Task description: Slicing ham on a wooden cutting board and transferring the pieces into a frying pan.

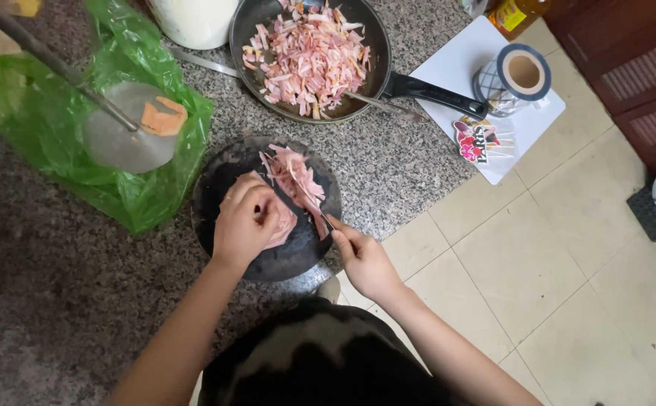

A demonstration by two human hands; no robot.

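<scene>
My left hand (244,222) is curled, fingers bent down, pressing on a piece of pink meat (283,225) that lies on the round dark cutting board (219,192). The meat shows from under my fingertips toward the right. My right hand (359,257) is closed around the handle of a knife (320,214); the thin blade runs up and to the left from my knuckles and meets the meat just beside my left fingers. How much of the blade is in the meat I cannot tell.

Just beyond both hands, on the far half of the board, lies a small heap of cut meat strips (294,174). The board sits on a speckled granite counter (388,162), its near edge by my right wrist.

Farther out past the board, a black frying pan (377,56) holds a large pile of chopped meat (309,56); its handle points off to the right of my right hand. Right of the handle, a white board (456,64) carries a wire-cage glass cup (512,79) and a colourful packet (472,141).

Left of my left hand, a green plastic bag (140,192) is spread out, with a round metal skimmer (117,139) resting on it and an orange scrap (164,119) on the skimmer. A white container (192,21) stands beyond that. Below my right arm is pale tiled floor (569,263).
</scene>
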